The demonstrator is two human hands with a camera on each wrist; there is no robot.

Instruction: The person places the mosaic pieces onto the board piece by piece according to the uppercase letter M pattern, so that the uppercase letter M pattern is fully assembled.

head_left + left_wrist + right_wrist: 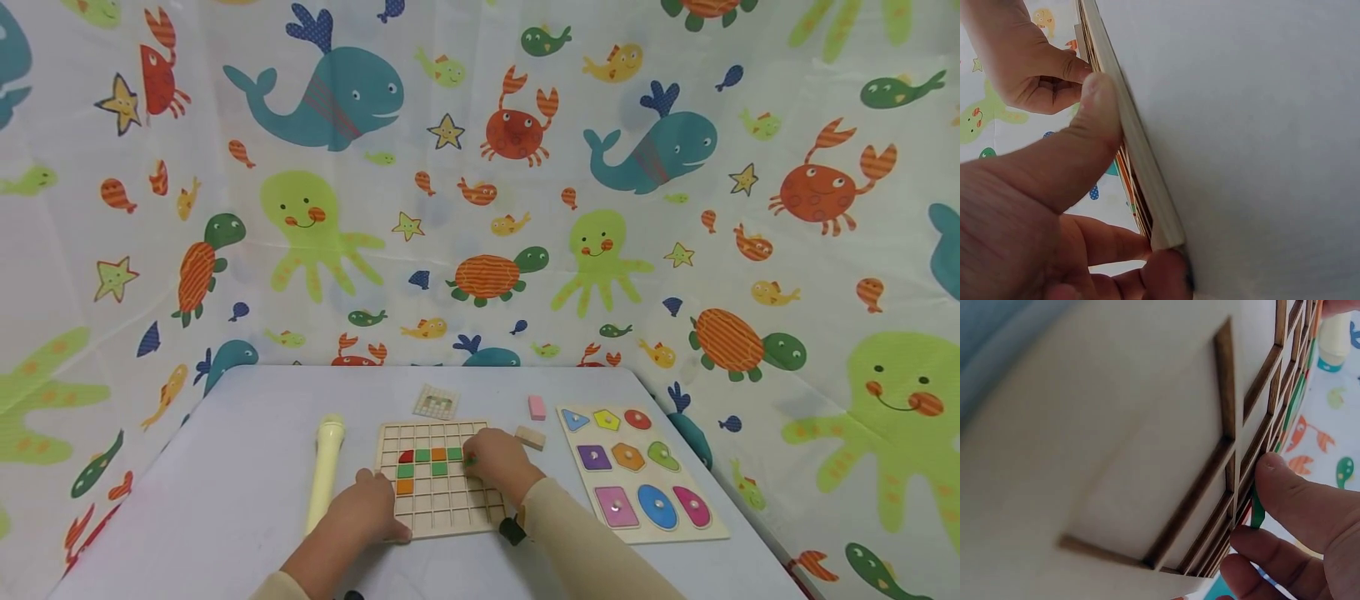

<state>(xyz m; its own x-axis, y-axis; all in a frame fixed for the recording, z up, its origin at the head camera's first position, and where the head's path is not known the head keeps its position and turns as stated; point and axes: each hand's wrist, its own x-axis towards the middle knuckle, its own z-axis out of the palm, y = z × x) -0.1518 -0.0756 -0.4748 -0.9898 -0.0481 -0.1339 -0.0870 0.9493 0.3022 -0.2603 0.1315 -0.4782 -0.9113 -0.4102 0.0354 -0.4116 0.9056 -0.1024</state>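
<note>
A wooden grid board (465,508) lies on the table with several red, green and orange tiles set in its upper left cells. My left hand (365,508) grips the board's near left corner, thumb on one edge and fingers on the other. In the left wrist view, the left thumb (1094,119) presses along the board's side. Over the board's upper right part, my right hand (498,462) pinches a small green tile (1258,509) between thumb and index finger, right at the grid; whether it sits in a cell I cannot tell.
Behind the board lies a small patterned card (437,402). A pink block (537,407) and a wooden block (531,437) lie at the back right. On the right is a shape puzzle board (652,475); a pale yellow stick (324,467) lies on the left. A sea-animal curtain (480,200) hangs behind.
</note>
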